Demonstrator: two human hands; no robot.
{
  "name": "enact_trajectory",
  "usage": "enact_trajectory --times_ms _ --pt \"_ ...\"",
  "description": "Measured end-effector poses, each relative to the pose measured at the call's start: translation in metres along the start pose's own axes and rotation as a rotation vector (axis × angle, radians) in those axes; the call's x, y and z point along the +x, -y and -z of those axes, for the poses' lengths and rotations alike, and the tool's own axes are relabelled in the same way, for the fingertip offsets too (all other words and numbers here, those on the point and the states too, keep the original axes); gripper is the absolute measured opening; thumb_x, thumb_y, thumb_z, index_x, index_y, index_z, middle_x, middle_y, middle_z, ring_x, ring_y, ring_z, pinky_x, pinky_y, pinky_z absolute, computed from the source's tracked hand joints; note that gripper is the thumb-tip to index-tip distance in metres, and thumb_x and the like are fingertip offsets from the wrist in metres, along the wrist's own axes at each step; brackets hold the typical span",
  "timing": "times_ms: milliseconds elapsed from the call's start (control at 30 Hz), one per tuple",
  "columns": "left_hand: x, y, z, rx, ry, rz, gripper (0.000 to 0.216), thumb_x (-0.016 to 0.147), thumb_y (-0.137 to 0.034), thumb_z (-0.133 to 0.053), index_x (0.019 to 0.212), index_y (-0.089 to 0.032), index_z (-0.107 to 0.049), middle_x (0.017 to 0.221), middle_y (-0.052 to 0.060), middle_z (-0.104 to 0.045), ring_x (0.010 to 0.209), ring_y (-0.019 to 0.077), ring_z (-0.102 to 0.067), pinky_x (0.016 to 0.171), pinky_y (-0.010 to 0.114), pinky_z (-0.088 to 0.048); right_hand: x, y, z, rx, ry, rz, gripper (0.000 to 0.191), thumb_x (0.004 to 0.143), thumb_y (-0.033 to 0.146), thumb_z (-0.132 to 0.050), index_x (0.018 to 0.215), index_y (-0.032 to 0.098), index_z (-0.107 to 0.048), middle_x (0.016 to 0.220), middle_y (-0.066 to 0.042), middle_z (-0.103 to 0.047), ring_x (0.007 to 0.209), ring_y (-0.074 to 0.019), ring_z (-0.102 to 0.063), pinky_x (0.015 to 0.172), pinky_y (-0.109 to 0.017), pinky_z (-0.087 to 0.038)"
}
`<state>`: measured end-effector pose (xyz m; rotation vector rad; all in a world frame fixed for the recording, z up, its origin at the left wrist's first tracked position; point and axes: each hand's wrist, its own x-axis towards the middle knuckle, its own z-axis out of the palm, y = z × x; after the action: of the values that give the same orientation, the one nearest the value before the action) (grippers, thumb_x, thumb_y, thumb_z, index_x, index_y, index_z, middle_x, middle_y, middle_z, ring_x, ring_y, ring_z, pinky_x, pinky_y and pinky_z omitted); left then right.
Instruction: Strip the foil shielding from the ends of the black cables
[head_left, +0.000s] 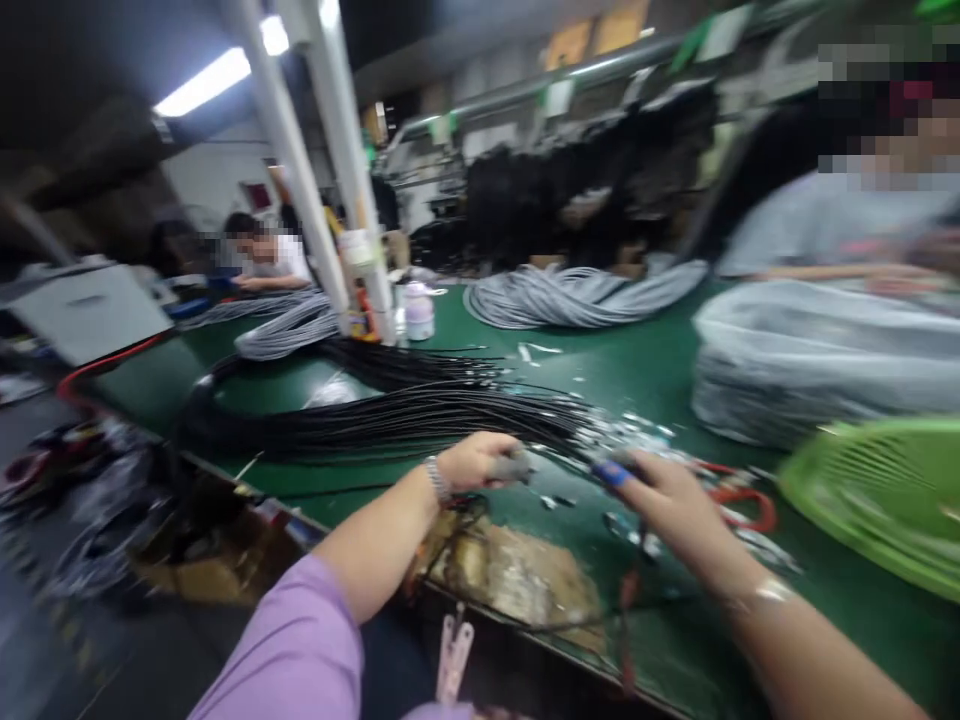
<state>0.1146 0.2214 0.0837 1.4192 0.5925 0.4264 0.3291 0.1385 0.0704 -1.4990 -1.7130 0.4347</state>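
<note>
My left hand [480, 462] is curled closed at the near end of a long bundle of black wires [390, 415] that lies across the green table [622, 370]. Something grey shows at its fingertips; motion blur hides what it is. My right hand [660, 495] is just to the right, fingers bent around a small tool with a blue tip [611, 472] and a thin cable hanging below. Small silvery wire scraps [637, 430] are scattered between and beyond both hands. A red-handled tool [739, 505] lies right of my right hand.
A green plastic basket [877, 500] sits at the right edge, a clear plastic bag [817, 360] of grey cable behind it. Grey cable coils [577, 295] lie farther back by white poles [330, 180]. One person sits at far left, another at upper right.
</note>
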Motion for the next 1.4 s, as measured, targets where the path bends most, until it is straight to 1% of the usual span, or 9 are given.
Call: enact_trajectory --times_ms 100,233,367,533,733,833,1067,1167,1400 --pt "0.0 0.006 0.003 -0.006 -0.021 -0.041 0.053 0.052 -0.056 -0.078 0.072 -0.012 -0.058 0.049 -0.005 -0.05 0.036 0.0022 -0.034 0.036 0.017 -0.02 0.005 -0.008 -0.004 0.222 0.03 -0.024 0.02 0.08 0.037 -0.059 0.086 0.02 -0.068 0.082 -0.005 -0.07 0.083 -0.0228 -0.066 0.075 -0.035 -0.053" --pt "-0.002 0.009 0.0 0.095 -0.022 0.0 0.053 0.059 -0.059 -0.074 0.079 -0.012 -0.057 0.044 -0.007 -0.047 0.035 0.0036 -0.036 0.035 0.016 -0.024 0.002 0.01 -0.01 0.386 0.071 -0.093 0.026 0.082 0.041 -0.053 0.082 0.019 -0.067 0.069 -0.004 -0.066 0.068 -0.0186 -0.061 0.066 -0.032 -0.05" --pt "0.0 0.008 -0.002 0.187 0.004 0.022 0.053 0.06 -0.06 -0.072 0.079 -0.013 -0.057 0.049 -0.005 -0.052 0.039 0.0048 -0.044 0.038 0.016 -0.034 -0.003 0.022 -0.014 0.447 0.135 -0.071 0.036 0.081 0.054 -0.052 0.075 0.02 -0.063 0.069 -0.003 -0.064 0.066 -0.0173 -0.056 0.062 -0.03 -0.045" --pt "0.001 0.007 -0.003 0.244 0.066 -0.002 0.051 0.061 -0.058 -0.072 0.076 -0.012 -0.058 0.049 -0.004 -0.052 0.041 0.0055 -0.046 0.04 0.017 -0.037 -0.005 0.021 -0.021 0.473 0.176 -0.039 0.041 0.077 0.059 -0.057 0.07 0.019 -0.061 0.067 -0.002 -0.061 0.065 -0.0162 -0.051 0.062 -0.029 -0.041" --pt "-0.001 0.006 -0.002 0.252 0.126 -0.009 0.049 0.063 -0.057 -0.071 0.074 -0.012 -0.057 0.05 -0.003 -0.053 0.04 0.0056 -0.046 0.042 0.018 -0.037 -0.006 0.02 -0.027 0.644 0.295 -0.281 0.042 0.068 0.06 -0.066 0.069 0.018 -0.057 0.058 0.003 -0.053 0.047 -0.0077 -0.034 0.045 -0.023 -0.026" --pt "-0.001 0.006 -0.002 0.262 0.147 0.003 0.051 0.062 -0.059 -0.071 0.073 -0.012 -0.057 0.05 -0.003 -0.054 0.041 0.006 -0.046 0.042 0.018 -0.038 -0.007 0.018 -0.034 0.69 0.335 -0.374 0.043 0.064 0.058 -0.07 0.069 0.018 -0.055 0.056 0.004 -0.052 0.044 -0.0063 -0.032 0.041 -0.021 -0.021" --pt "0.001 0.011 0.0 0.226 0.087 -0.021 0.056 0.06 -0.063 -0.071 0.08 -0.012 -0.06 0.051 -0.004 -0.053 0.041 0.0055 -0.046 0.041 0.017 -0.037 -0.008 0.024 -0.035 0.837 0.267 -0.423 0.041 0.065 0.055 -0.071 0.069 0.019 -0.053 0.057 0.004 -0.054 0.041 -0.0043 -0.031 0.039 -0.021 -0.021" --pt "0.002 0.014 0.002 0.226 0.075 -0.045 0.055 0.062 -0.061 -0.071 0.081 -0.011 -0.061 0.051 -0.003 -0.053 0.041 0.0055 -0.046 0.041 0.017 -0.036 -0.008 0.026 -0.032 0.884 0.252 -0.436 0.041 0.061 0.052 -0.075 0.068 0.019 -0.052 0.055 0.005 -0.052 0.041 -0.0042 -0.031 0.039 -0.021 -0.021" --pt "0.003 0.014 0.0 0.249 0.023 -0.07 0.053 0.062 -0.061 -0.071 0.076 -0.011 -0.059 0.051 -0.003 -0.053 0.041 0.0055 -0.046 0.04 0.017 -0.036 -0.01 0.029 -0.035 0.977 0.292 -0.508 0.039 0.057 0.045 -0.078 0.066 0.018 -0.051 0.05 0.007 -0.046 0.041 -0.0032 -0.027 0.039 -0.02 -0.015"
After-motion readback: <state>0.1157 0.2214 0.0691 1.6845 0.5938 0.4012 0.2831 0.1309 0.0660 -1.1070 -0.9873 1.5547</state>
